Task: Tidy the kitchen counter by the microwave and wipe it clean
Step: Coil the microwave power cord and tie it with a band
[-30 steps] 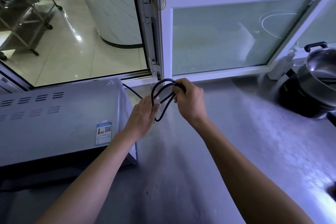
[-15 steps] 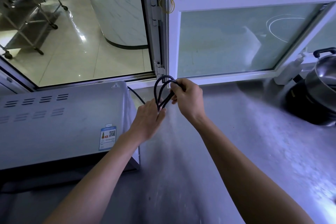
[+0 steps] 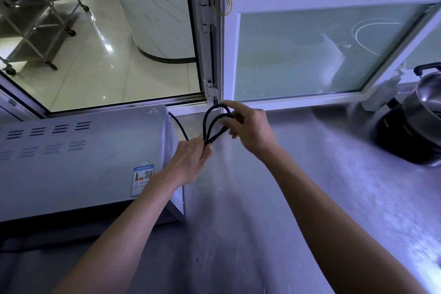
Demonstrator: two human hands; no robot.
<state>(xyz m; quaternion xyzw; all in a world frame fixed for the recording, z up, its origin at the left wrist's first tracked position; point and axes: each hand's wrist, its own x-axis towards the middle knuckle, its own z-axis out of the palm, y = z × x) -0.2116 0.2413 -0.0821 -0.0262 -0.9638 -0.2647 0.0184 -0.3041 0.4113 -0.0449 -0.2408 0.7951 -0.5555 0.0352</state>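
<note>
1. The black power cord [image 3: 210, 126] is folded into loops just beside the microwave's [image 3: 78, 157] rear right corner, held above the counter [image 3: 274, 210]; one strand runs back behind the microwave.
2. The left hand [image 3: 191, 162] pinches the gathered lower ends of the loops between thumb and curled fingers, right beside the microwave's right edge.
3. The right hand [image 3: 250, 129] holds the upper loops, with the fingertips curled round the strands, a little farther from the microwave.
4. Behind the microwave, a serving hatch [image 3: 102, 43] stands open onto a tiled floor; its white-framed glass pane [image 3: 310, 55] is swung out to the right.
5. Well to the right of the microwave, a steel pot [image 3: 427, 100] sits on a black cooker base [image 3: 401, 138], with a white pump bottle [image 3: 381, 95] just behind.
</note>
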